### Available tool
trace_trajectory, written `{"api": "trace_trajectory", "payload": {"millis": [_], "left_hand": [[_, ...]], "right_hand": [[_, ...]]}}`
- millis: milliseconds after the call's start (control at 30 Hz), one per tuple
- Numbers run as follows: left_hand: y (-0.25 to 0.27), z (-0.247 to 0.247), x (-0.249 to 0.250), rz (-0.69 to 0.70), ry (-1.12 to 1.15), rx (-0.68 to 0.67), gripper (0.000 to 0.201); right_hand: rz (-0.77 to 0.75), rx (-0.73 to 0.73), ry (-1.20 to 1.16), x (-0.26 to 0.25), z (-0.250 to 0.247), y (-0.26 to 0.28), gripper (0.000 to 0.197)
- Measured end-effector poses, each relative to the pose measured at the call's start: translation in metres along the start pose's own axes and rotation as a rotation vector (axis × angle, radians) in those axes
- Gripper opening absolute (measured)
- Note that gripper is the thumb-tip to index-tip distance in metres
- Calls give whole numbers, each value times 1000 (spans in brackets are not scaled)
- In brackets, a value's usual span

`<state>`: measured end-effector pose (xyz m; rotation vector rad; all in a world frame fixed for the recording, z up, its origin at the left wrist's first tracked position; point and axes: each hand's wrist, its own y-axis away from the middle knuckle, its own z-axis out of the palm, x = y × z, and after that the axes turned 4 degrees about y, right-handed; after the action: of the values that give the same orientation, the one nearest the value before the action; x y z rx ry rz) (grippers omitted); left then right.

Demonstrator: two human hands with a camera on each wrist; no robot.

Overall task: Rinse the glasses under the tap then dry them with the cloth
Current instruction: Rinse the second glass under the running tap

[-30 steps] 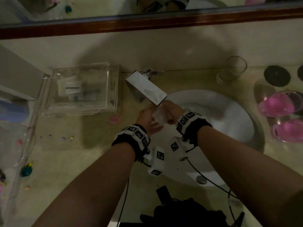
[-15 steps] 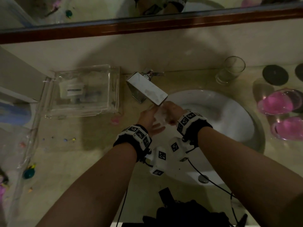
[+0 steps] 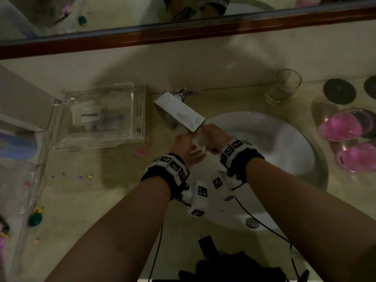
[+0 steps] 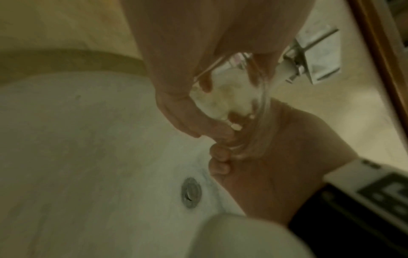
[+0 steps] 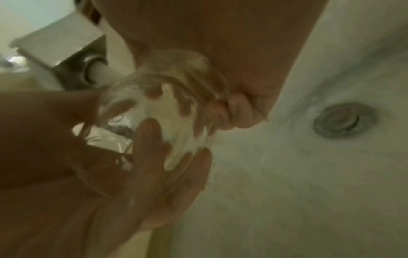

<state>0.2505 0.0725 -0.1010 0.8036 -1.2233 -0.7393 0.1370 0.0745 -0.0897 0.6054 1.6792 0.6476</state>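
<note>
A clear glass (image 3: 200,139) is tilted under the spout of the chrome tap (image 3: 181,112), over the white sink (image 3: 274,155). Water runs from the spout into the glass (image 5: 154,108) and foams white inside it. My left hand (image 3: 184,146) holds the glass from the left, thumb on top and fingers (image 5: 150,153) beneath. My right hand (image 3: 215,139) grips it from the right, its fingers (image 4: 218,157) curled round the base of the glass (image 4: 232,97). A second clear glass (image 3: 283,86) stands upright on the counter behind the sink, to the right. I see no cloth.
A clear plastic box (image 3: 97,117) sits on the counter left of the tap. Two glass vessels with pink contents (image 3: 341,125) and dark round lids (image 3: 339,90) stand at the right. The drain (image 4: 190,192) lies below the hands. A wood-framed mirror (image 3: 183,35) runs along the back.
Both hands and the glass stay under the spout; only slight shifts of the hands on the glass show.
</note>
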Motion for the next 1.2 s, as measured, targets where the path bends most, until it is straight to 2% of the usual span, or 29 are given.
{"api": "trace_trajectory", "payload": {"millis": [67, 100, 167, 300, 367, 467, 533, 567, 633, 667, 733, 800, 867, 933, 967, 1000, 1033, 1067, 1100, 1133, 1200], "left_hand": [[4, -1, 3, 68, -55, 6, 46], [5, -1, 4, 102, -101, -19, 40], [9, 1, 3, 152, -142, -51, 40], [6, 3, 0, 130, -89, -7, 41], [3, 7, 1, 70, -34, 27, 39], [4, 8, 7, 28, -3, 42, 39], [3, 7, 7, 34, -15, 23, 41], [4, 6, 6, 50, -30, 5, 42], [4, 1, 2, 108, -83, -32, 43], [4, -1, 0, 151, -136, -45, 47], [1, -3, -3, 213, -234, -66, 54], [1, -1, -4, 199, -236, -53, 52], [2, 1, -4, 110, -128, -32, 51], [0, 2, -4, -10, -36, -70, 44], [2, 2, -4, -27, -34, -72, 41], [0, 2, -5, -25, -13, -62, 42], [-1, 2, -5, -30, 2, -53, 50], [1, 3, -4, -33, 23, -49, 58], [4, 4, -3, 2, -1, -49, 60], [2, 3, -4, 46, -46, -43, 53], [2, 2, -7, 104, -130, -78, 43]], "right_hand": [[54, 0, -85, -3, -1, 3, 25], [135, 12, -139, -4, -2, 1, 28], [198, -6, -105, -5, -4, 1, 34], [-17, -12, 122, -6, -9, 5, 27], [-70, -21, 344, -6, -7, 0, 18], [-130, 1, 449, -3, -3, -8, 29], [-147, -26, 334, 2, -2, -8, 19], [-84, -6, 213, 3, -3, -7, 21], [156, -15, -60, 2, -4, -1, 42], [246, -56, -98, 3, -6, 0, 54], [312, -116, -74, 1, -8, 3, 60], [278, -70, -62, 1, -5, 2, 49], [125, -9, -16, 0, -3, 0, 36], [-6, 13, 65, 1, -3, 0, 19], [33, 25, 40, 2, -5, -2, 15], [32, 31, 107, -1, -7, -3, 26], [38, 32, 174, -2, -8, -2, 37], [53, 31, 192, -1, -8, -2, 36], [62, -4, 170, 2, -8, -3, 21], [58, -29, 109, 1, -10, 1, 7], [247, -30, -97, 3, -12, 3, 45]]}}
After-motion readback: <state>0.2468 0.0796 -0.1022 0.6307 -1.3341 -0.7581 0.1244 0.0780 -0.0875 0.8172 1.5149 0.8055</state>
